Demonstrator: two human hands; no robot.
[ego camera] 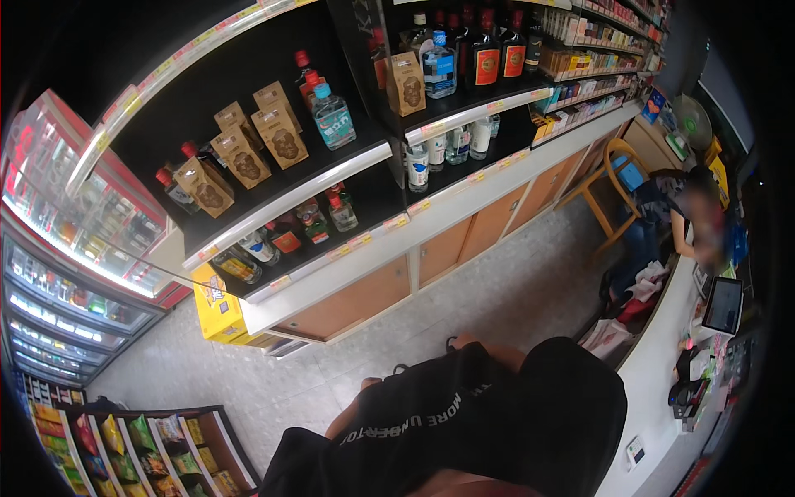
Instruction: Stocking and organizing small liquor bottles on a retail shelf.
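Only part of my left hand shows, at the lower edge of the view beside my black T-shirt. My right hand is also partly covered by the shirt, farther to the right. Small dark curved shapes appear close to both hands; what they are is unclear. The fingers are mostly hidden, so I cannot tell whether either hand holds anything. Before me runs a shelf unit with brown paper packages, a clear bottle with a turquoise cap and more liquor bottles. Below them are wooden sliding cabinet doors.
A yellow carton stands at the unit's left end. Drinks coolers and a snack rack are at left. To the right, a person sits by a wooden chair at the white counter, which bears a screen.
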